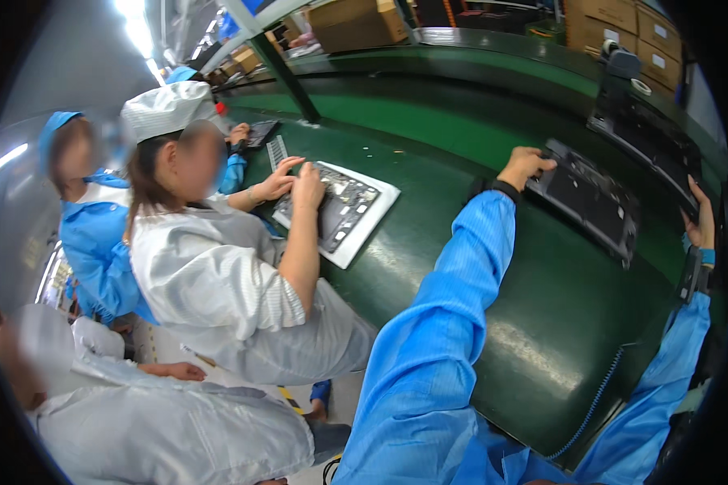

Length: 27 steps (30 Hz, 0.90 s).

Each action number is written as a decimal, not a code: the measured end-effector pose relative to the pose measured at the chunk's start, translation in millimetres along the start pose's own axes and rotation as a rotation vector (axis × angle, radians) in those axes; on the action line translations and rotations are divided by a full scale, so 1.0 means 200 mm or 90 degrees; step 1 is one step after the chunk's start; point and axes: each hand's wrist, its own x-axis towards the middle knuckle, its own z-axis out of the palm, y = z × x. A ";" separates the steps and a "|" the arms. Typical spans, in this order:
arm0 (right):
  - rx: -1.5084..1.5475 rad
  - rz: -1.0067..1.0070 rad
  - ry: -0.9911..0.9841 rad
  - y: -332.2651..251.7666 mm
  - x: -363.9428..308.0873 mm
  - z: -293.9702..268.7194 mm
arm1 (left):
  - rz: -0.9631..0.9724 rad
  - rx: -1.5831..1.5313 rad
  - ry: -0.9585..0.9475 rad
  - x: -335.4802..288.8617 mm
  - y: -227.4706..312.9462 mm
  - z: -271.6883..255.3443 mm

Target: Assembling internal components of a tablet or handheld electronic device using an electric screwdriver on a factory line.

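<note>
My left hand (527,167) pinches the left corner of an opened black laptop base (584,200), whose inner parts face up. This base lies tilted over the green bench top. Farther back, a second dark laptop unit (643,133) stretches along the bench's far side. My right hand (701,212) grips its right end, thumb on top and fingers partly hidden. Both my forearms wear blue sleeves, with a dark band on the left wrist.
At left, a co-worker in white works on another opened laptop base (348,212) lying on a white board (387,202). A blue coiled cord (597,398) hangs near the bench's front edge. Cardboard boxes (655,39) stand behind the bench, and a green post (287,77) rises from it.
</note>
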 end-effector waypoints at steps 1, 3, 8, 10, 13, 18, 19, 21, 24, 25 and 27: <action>0.019 -0.014 0.009 -0.02 -0.16 0.08 | -0.004 -0.083 0.040 0.10 -0.04 -0.01; 0.074 -0.029 -0.015 -0.02 -0.39 0.19 | 0.043 -0.102 0.068 0.26 -0.12 -0.03; 0.066 0.012 0.007 0.05 -0.89 0.27 | 0.140 -0.281 0.136 0.35 -0.22 -0.06; 0.039 0.007 0.018 0.10 -1.08 0.17 | 0.156 -0.194 0.181 0.23 -0.14 0.03; -0.022 0.075 0.059 0.19 -1.31 0.14 | 0.188 -0.157 0.204 0.07 -0.10 -0.05; -0.048 0.159 0.043 0.37 -1.66 -0.05 | 0.133 -0.298 -0.111 -0.61 0.40 0.14; -0.035 0.163 0.039 0.39 -1.70 -0.08 | 0.144 -0.276 -0.205 -0.74 0.46 0.22; -0.051 0.166 0.019 0.40 -1.76 -0.10 | 0.269 -0.052 -0.356 -1.00 0.58 0.40; -0.153 0.112 0.027 0.43 -1.80 -0.14 | 0.751 0.343 -0.401 -1.35 0.65 0.56; -0.425 0.058 0.017 0.40 -1.80 -0.14 | 0.769 0.411 -0.405 -1.45 0.64 0.62; -0.762 -0.230 0.046 0.45 -1.82 -0.18 | 0.806 0.453 -0.422 -1.56 0.62 0.71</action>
